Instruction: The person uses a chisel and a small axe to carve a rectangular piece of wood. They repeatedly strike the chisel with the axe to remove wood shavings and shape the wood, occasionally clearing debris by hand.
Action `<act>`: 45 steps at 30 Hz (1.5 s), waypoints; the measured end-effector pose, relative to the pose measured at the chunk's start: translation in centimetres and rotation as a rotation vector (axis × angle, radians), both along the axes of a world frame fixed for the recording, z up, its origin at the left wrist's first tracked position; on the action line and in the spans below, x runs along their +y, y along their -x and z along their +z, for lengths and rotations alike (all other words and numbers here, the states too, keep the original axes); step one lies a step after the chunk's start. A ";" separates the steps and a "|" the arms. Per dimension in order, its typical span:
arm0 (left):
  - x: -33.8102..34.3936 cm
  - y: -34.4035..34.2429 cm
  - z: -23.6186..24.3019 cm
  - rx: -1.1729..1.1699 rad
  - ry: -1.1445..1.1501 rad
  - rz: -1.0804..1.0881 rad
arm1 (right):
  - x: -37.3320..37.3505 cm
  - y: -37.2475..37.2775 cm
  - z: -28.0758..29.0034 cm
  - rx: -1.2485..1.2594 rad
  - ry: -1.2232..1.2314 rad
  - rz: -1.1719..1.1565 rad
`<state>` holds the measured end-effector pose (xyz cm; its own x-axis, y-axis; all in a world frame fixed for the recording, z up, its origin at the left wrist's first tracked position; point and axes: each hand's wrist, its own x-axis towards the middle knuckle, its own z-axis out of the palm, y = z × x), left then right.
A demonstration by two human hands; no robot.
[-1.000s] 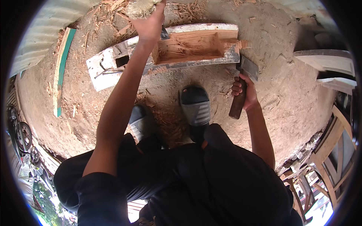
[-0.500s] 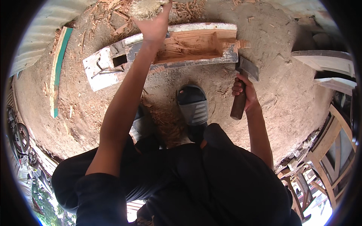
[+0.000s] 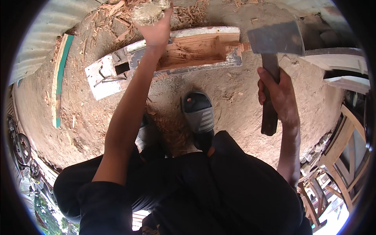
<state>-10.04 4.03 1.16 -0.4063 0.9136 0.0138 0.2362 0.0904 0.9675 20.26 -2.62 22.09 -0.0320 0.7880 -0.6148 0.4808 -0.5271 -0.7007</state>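
Note:
My left hand (image 3: 157,33) is wrapped round what looks like a chisel (image 3: 148,13), seen from above by the pale, frayed, mushroomed end of its wooden handle. A dark bit by the wrist may be its blade; the rest is hidden under the hand. Below it lies a long wooden beam (image 3: 107,87) with worn white paint, a small square hole and a long hollowed recess holding chips. My right hand (image 3: 282,94) grips the dark wooden handle of a hatchet (image 3: 277,37), raised right of the beam with its broad flat metal head pointing away from me.
Wood chips (image 3: 113,19) litter the dirt floor, thickest beyond the beam. A green-edged wooden strip (image 3: 62,82) lies at left, beside corrugated sheeting (image 3: 43,47). Curved boards (image 3: 338,60) and a wooden frame (image 3: 340,145) stand at right. My sandalled feet (image 3: 197,109) are close to the beam.
My right hand has lifted the hatchet up and to the right, away from the beam's end, so its head looks larger. The left hand keeps its hold by the beam.

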 end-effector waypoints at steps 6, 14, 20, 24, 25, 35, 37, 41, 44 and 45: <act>1.2 -1.5 1.3 0.033 -0.095 -0.026 | 4.7 9.1 4.6 0.053 -0.485 0.507; -0.1 -2.3 2.4 0.063 -0.185 -0.008 | 6.6 13.0 6.3 0.082 -0.400 0.875; -0.1 -1.5 1.2 0.056 -0.238 -0.001 | 6.1 12.3 4.2 -0.102 -0.438 0.823; 0.8 -0.7 -0.1 0.052 -0.268 0.009 | 5.6 11.0 9.4 0.186 -0.431 0.801; 0.8 -0.9 -0.3 0.048 -0.277 0.010 | 5.7 10.8 9.8 0.195 -0.482 0.834; 0.6 -1.2 -0.6 0.056 -0.373 0.050 | 6.6 13.3 2.4 -0.170 -0.543 0.906; 0.3 -0.8 -1.0 0.062 -0.393 0.069 | 6.6 13.6 2.3 -0.143 -0.562 0.893; 3.4 -2.3 -1.7 0.037 -0.446 0.074 | 6.8 13.5 2.7 -0.089 -0.626 0.787; 2.5 -1.7 -2.0 0.049 -0.477 0.087 | 6.8 13.8 2.6 -0.016 -0.677 0.714; 3.2 -1.3 -2.5 0.012 -0.592 0.006 | 6.8 14.1 2.5 0.020 -0.694 0.694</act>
